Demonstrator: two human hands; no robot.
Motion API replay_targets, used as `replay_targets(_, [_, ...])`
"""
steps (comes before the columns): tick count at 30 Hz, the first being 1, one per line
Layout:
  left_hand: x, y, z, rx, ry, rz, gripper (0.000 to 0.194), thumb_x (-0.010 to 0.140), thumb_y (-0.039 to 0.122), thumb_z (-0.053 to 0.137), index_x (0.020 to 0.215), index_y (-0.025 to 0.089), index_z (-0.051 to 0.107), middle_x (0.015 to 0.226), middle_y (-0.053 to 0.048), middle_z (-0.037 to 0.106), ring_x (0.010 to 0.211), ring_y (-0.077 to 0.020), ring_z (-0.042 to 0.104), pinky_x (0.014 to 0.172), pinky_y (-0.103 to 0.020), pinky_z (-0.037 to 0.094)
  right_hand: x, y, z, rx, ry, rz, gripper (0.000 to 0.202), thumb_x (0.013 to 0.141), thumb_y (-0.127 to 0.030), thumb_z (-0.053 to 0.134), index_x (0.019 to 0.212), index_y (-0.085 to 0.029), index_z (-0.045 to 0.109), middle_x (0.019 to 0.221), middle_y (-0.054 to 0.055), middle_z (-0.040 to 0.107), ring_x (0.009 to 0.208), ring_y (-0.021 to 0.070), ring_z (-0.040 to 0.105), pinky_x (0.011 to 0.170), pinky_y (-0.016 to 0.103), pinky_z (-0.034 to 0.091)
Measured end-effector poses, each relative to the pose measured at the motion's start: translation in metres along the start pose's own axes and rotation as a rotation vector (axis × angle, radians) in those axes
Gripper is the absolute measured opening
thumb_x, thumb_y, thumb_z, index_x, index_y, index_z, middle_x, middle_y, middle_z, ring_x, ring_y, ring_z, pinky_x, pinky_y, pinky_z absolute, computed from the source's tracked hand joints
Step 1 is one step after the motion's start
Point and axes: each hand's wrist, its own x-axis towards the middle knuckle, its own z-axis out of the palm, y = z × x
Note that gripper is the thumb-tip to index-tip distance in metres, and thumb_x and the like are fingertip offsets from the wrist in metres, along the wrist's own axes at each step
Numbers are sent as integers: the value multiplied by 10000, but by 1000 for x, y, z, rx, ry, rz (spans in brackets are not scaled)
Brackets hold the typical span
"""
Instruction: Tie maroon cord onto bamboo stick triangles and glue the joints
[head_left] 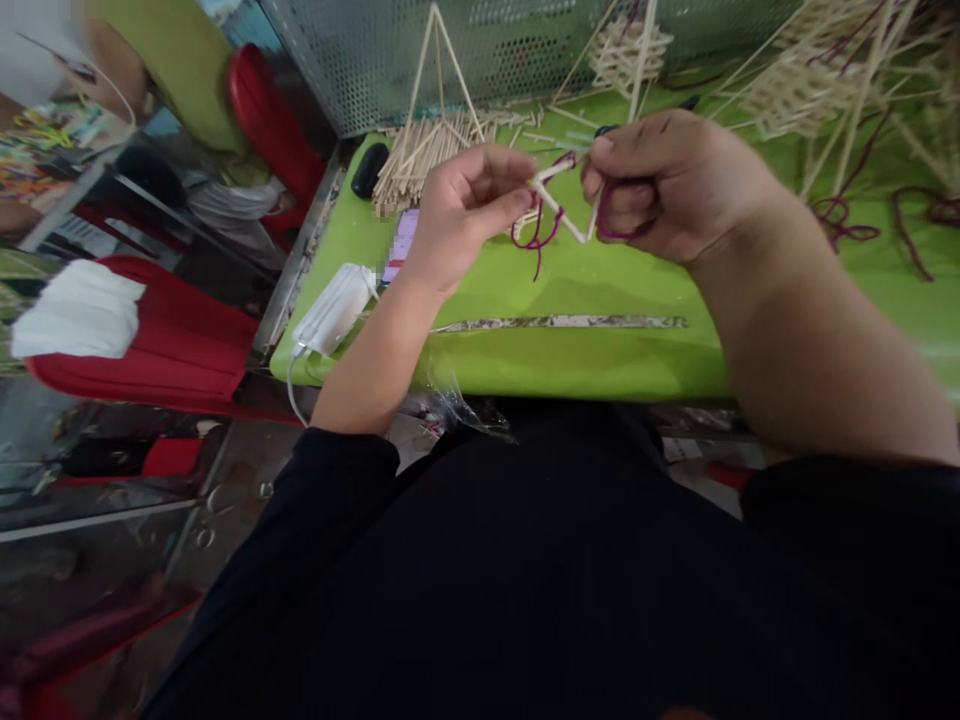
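Above the green tabletop (630, 280), my left hand (472, 200) pinches a small frame of pale wooden sticks (559, 205) between thumb and fingers. Purple cord (551, 235) is looped around the sticks and dangles below them. Close by on the right, my right hand (675, 180) is closed, its fingers curled around a bunched part of the purple cord (615, 215). Part of the frame reaches this hand, and whether its fingertips also grip a stick is hidden.
Behind my left hand lies a heap of wooden sticks (405, 170) under a stick pyramid (439, 70). A white adapter (334, 310), a phone (400, 245) and a patterned strip (570, 322) lie nearer. Stacked stick structures (802, 90) stand right. A person (180, 80) sits left by red chairs (172, 320).
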Motion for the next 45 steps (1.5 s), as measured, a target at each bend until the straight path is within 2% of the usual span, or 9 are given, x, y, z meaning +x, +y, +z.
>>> replay_targets(4, [10, -14, -5, 26, 175, 10, 145, 931, 257, 843, 803, 313, 805, 872, -21, 758, 816, -170, 709, 815, -336, 600, -3, -4, 2, 11, -3, 2, 182, 875, -246, 798, 714, -189, 735, 495, -51, 268, 499, 101, 113, 527, 315, 87])
replay_targets(7, [17, -27, -14, 78, 171, 10, 158, 953, 306, 767, 797, 328, 765, 775, -5, 708, 662, -150, 551, 626, -338, 430, -7, -9, 5, -20, 26, -16, 182, 856, -277, 792, 704, -215, 713, 501, -44, 255, 499, 105, 112, 538, 317, 90])
replay_targets(11, [24, -34, -25, 83, 197, -27, 143, 933, 312, 747, 793, 339, 738, 792, -12, 668, 665, -158, 522, 579, -366, 269, -8, -13, 5, 8, 59, -37, 169, 840, -279, 789, 694, -228, 719, 504, -33, 253, 509, 127, 87, 538, 341, 67])
replay_targets(14, [26, -25, -29, -179, 190, -123, 108, 888, 212, 737, 860, 316, 746, 856, -8, 688, 715, -142, 551, 567, -322, 320, -4, -12, 2, 108, 147, -67, 238, 958, -222, 752, 726, -202, 706, 538, -44, 277, 511, 134, 73, 513, 347, 65])
replay_targets(18, [20, -6, -27, -596, -16, -240, 107, 963, 167, 685, 960, 243, 760, 940, -8, 706, 741, -89, 602, 628, -225, 489, 4, -7, -3, 256, 331, -69, 340, 1111, -185, 595, 774, -211, 632, 609, -68, 247, 530, 145, 40, 505, 330, 83])
replay_targets(22, [18, -5, -28, -503, -58, -131, 63, 1063, 312, 692, 1036, 302, 748, 980, -11, 734, 797, -132, 677, 698, -263, 580, 7, -3, -5, 239, 355, -44, 206, 980, -228, 702, 785, -242, 635, 665, -63, 239, 590, 163, -5, 518, 355, 74])
replay_targets(29, [23, -22, -33, -433, -148, -62, 310, 1083, 570, 711, 923, 305, 697, 791, 10, 626, 716, -131, 654, 734, -280, 582, 5, -5, 4, 202, 343, -2, 125, 852, -216, 730, 768, -250, 644, 687, -48, 234, 584, 159, 34, 535, 334, 127])
replay_targets(37, [20, -17, -30, -337, -75, -57, 561, 1074, 727, 631, 795, 244, 576, 707, 17, 465, 615, -101, 537, 654, -270, 535, 7, 1, 0, 165, 316, -19, 158, 855, -239, 756, 735, -253, 654, 677, -31, 259, 570, 167, 34, 559, 382, 52])
replay_targets(45, [20, -15, -32, -309, -68, -35, 669, 1133, 775, 411, 767, 220, 484, 738, 8, 323, 669, -103, 560, 687, -270, 510, 7, 3, -3, 98, 287, -17, 186, 828, -322, 807, 753, -279, 642, 677, -29, 287, 550, 165, 86, 580, 392, 56])
